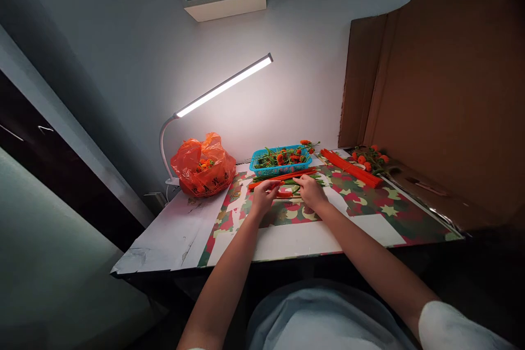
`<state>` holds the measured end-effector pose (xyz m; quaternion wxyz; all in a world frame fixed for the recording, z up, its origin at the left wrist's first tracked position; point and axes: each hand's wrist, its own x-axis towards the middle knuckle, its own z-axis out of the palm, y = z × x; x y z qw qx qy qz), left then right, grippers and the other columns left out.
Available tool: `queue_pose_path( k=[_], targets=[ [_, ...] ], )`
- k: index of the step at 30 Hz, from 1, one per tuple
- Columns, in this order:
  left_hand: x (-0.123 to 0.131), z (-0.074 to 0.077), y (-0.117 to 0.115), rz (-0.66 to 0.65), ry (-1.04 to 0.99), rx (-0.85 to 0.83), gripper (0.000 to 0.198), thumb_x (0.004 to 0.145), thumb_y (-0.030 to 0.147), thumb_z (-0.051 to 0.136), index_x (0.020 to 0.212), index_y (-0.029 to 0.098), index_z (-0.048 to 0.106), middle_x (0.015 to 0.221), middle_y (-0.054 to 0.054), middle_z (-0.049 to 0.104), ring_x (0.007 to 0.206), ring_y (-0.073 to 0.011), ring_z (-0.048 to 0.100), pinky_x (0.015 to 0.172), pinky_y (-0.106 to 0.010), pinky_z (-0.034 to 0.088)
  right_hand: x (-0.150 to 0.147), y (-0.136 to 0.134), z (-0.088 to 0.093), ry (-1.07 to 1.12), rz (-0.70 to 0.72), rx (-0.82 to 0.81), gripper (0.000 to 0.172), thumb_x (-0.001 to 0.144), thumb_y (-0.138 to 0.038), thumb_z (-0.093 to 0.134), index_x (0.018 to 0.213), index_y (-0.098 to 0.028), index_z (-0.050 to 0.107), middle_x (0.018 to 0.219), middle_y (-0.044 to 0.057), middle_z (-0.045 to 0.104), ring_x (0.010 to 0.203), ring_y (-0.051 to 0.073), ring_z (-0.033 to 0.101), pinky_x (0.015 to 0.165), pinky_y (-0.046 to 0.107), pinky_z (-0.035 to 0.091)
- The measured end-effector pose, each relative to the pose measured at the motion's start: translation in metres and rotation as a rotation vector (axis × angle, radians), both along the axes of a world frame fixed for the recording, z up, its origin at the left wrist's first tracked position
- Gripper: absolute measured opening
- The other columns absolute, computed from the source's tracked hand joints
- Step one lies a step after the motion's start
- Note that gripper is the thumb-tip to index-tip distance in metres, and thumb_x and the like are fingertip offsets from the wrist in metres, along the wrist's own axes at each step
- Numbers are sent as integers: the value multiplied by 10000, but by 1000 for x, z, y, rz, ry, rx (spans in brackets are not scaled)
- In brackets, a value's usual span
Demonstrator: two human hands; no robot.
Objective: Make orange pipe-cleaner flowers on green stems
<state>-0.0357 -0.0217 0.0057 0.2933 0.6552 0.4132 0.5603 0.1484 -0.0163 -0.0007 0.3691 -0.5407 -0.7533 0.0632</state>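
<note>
My left hand (266, 195) is closed in a pinch, with a small orange tip showing at its fingers. Opposite it, my right hand (310, 190) pinches a thin green pipe cleaner (296, 189) that curves between the two hands. Just beyond my fingers lie orange pipe cleaners (283, 175) and green ones, side by side on the table. A blue basket (262, 169) stands behind them, holding orange pipe-cleaner flowers (280, 159) on green stems. The exact join between the pieces in my fingers is too small to make out.
An orange plastic bag (209, 172) with orange flowers inside sits at the left, beside a lit desk lamp (225, 85). At the right lie a bundle of orange pipe cleaners (350, 168) and more flowers (369, 158), near a tall cardboard sheet (443, 93). A shelf (229, 6) hangs above.
</note>
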Motion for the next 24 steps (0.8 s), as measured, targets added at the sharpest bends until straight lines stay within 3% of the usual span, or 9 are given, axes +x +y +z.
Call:
queue_pose_path(
  k=[8, 12, 16, 20, 24],
  targets=[
    [1, 4, -5, -18, -9, 19, 109, 696, 195, 698, 796, 222, 732, 830, -58, 693, 739, -169, 603, 641, -253, 469, -5, -3, -1, -187, -73, 56, 476, 804, -60, 395, 1172, -191, 665, 871, 97, 609, 703, 172, 529, 610, 268, 345],
    [2, 3, -4, -44, 95, 85, 106, 733, 191, 657, 789, 231, 738, 804, -53, 689, 714, -160, 597, 617, -240, 459, -11, -5, -2, -197, -10, 72, 423, 825, -74, 398, 1119, -176, 685, 855, 94, 602, 731, 180, 539, 635, 269, 355],
    [1, 0, -1, -48, 34, 43, 128, 721, 247, 692, 839, 209, 728, 848, -64, 693, 736, -165, 623, 638, -249, 482, -15, -5, -1, 10, 130, 70, 405, 821, -66, 390, 1060, -181, 695, 873, 82, 637, 791, 180, 574, 703, 266, 406],
    [-1, -2, 3, -36, -134, -56, 423, 679, 323, 745, 1070, 189, 657, 907, -65, 689, 701, -158, 655, 601, -245, 500, -16, -3, 0, 413, 76, 32, 320, 810, -134, 432, 971, -182, 704, 896, 77, 691, 809, 194, 614, 752, 302, 456],
    [0, -3, 5, -48, -162, -65, 396, 707, 372, 717, 1034, 158, 656, 790, -51, 689, 601, -153, 660, 541, -238, 493, -15, -3, 0, 448, 46, -20, 244, 781, -177, 477, 871, -175, 704, 789, 64, 697, 707, 196, 613, 698, 312, 464]
  ],
)
